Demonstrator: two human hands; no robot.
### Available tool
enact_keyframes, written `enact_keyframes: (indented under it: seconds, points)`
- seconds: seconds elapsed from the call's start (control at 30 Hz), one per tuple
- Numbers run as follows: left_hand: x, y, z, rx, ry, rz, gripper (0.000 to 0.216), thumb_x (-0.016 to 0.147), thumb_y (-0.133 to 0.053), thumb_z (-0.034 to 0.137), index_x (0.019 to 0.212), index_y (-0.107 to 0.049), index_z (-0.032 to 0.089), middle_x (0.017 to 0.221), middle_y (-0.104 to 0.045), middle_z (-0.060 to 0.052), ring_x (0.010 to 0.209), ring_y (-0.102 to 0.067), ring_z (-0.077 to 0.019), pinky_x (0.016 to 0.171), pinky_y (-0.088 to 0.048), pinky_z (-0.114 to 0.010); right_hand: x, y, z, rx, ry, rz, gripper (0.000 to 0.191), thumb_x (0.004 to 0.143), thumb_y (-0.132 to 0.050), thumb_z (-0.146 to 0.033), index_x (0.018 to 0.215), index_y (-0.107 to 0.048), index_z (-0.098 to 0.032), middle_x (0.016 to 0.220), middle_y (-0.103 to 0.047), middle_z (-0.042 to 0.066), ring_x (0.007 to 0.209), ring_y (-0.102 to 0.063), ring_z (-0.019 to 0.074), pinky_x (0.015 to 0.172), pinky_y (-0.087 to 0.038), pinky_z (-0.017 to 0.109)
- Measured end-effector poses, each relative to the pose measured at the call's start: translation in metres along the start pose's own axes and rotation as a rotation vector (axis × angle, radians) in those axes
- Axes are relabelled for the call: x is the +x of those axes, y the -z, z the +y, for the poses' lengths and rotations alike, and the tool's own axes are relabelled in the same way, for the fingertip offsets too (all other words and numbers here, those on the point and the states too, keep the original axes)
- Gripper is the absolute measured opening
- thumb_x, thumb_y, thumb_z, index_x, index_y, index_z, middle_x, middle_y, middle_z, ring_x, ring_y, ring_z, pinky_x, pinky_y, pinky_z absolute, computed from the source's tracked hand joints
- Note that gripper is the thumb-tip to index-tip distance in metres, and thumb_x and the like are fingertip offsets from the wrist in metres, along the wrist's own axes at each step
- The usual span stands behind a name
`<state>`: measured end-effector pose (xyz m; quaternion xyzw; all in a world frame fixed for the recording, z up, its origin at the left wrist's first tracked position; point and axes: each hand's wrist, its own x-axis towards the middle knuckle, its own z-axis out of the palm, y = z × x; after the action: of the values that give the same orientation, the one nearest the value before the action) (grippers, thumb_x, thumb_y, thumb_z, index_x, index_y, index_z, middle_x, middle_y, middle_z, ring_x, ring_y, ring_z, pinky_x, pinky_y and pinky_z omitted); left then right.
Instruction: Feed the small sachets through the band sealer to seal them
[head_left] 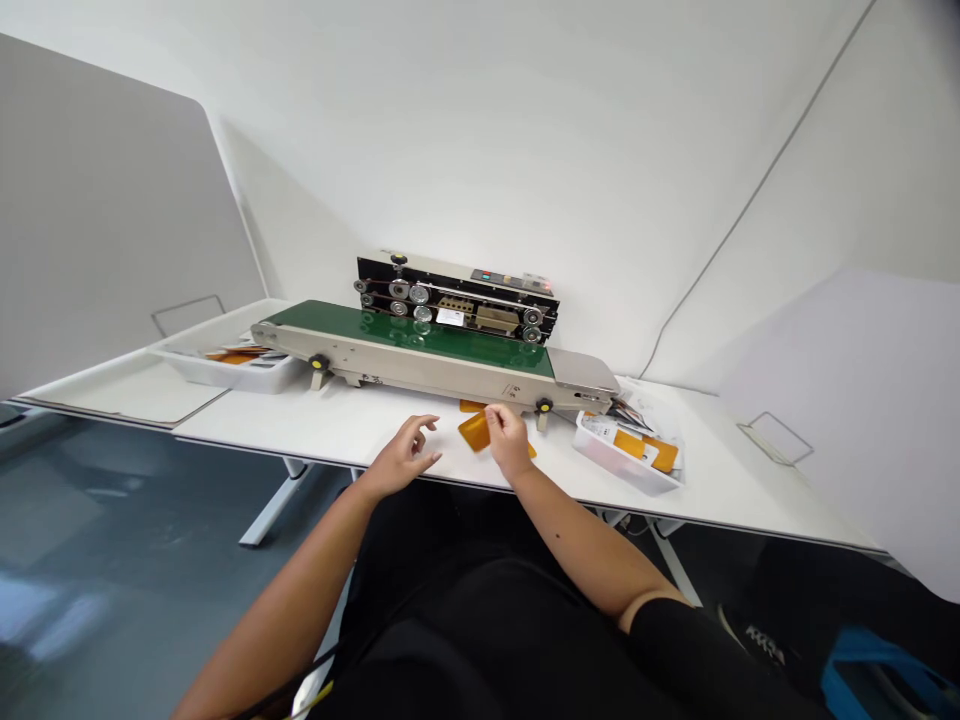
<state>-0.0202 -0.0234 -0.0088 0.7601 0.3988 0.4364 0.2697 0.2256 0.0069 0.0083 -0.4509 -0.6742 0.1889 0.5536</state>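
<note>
My right hand point(508, 436) pinches an orange-yellow packet point(475, 430) by its right edge, just above the white table in front of the machine. Parts of other orange packets show on the table behind and beside that hand. To the left, my left hand point(407, 455) is held with thumb and fingers apart and nothing between them. Beyond both hands stands a band sealing machine point(457, 300) with rollers and a green conveyor belt point(330, 322).
A white bin point(626, 465) at the right holds orange and white packets. Another white bin point(225, 373) with packets stands left, beside the conveyor's end. Black knobs point(544, 405) stick out from the conveyor's front. Pale panels flank the table point(750, 490).
</note>
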Motion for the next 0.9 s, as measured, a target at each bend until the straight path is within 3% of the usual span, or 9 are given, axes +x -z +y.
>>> enact_keyframes:
  seconds: [0.17, 0.33, 0.53, 0.73, 0.9]
  points:
    - [-0.001, -0.001, -0.003, -0.11, 0.107, -0.13, 0.044, 0.093, -0.065, 0.046, 0.128, -0.059, 0.021, 0.094, -0.069, -0.003, 0.076, -0.06, -0.0175, 0.069, -0.05, -0.027, -0.023, -0.032, -0.009, 0.199, -0.181, -0.343, 0.028, 0.095, -0.057, -0.053, 0.094, -0.065, -0.026, 0.067, -0.059, -0.002, 0.061, -0.052, 0.0174, 0.06, -0.04, 0.029]
    - [-0.001, -0.003, -0.004, -0.154, 0.167, -0.072, 0.035, 0.09, -0.067, 0.048, 0.111, -0.067, 0.021, 0.092, -0.074, -0.004, 0.08, -0.066, -0.0196, 0.072, -0.053, -0.028, -0.026, -0.032, -0.003, 0.39, -0.231, -0.565, 0.032, 0.091, -0.064, -0.05, 0.113, -0.066, -0.026, 0.074, -0.063, -0.003, 0.061, -0.054, 0.0146, 0.061, -0.042, 0.027]
    - [-0.001, -0.004, -0.002, -0.213, 0.202, 0.014, 0.03, 0.086, -0.069, 0.048, 0.097, -0.064, 0.02, 0.083, -0.07, -0.001, 0.072, -0.064, -0.0175, 0.067, -0.052, -0.027, -0.024, -0.031, 0.002, 0.355, -0.182, -0.525, 0.027, 0.089, -0.066, -0.046, 0.1, -0.069, -0.021, 0.072, -0.06, -0.003, 0.062, -0.052, 0.013, 0.064, -0.043, 0.027]
    - [-0.003, -0.005, -0.002, -0.239, 0.208, 0.069, 0.034, 0.085, -0.07, 0.052, 0.091, -0.053, 0.022, 0.073, -0.058, 0.004, 0.062, -0.056, -0.0139, 0.059, -0.046, -0.024, -0.025, -0.031, 0.0, 0.425, -0.236, -0.506, 0.029, 0.088, -0.067, -0.047, 0.106, -0.068, -0.024, 0.063, -0.052, -0.006, 0.056, -0.047, 0.0129, 0.058, -0.041, 0.026]
    - [-0.002, -0.004, -0.002, -0.25, 0.208, 0.047, 0.035, 0.086, -0.07, 0.051, 0.099, -0.054, 0.023, 0.072, -0.06, 0.004, 0.062, -0.056, -0.0144, 0.06, -0.044, -0.025, -0.025, -0.032, 0.003, 0.497, -0.288, -0.466, 0.029, 0.085, -0.069, -0.049, 0.1, -0.065, -0.025, 0.066, -0.054, -0.005, 0.058, -0.051, 0.0141, 0.059, -0.043, 0.027]
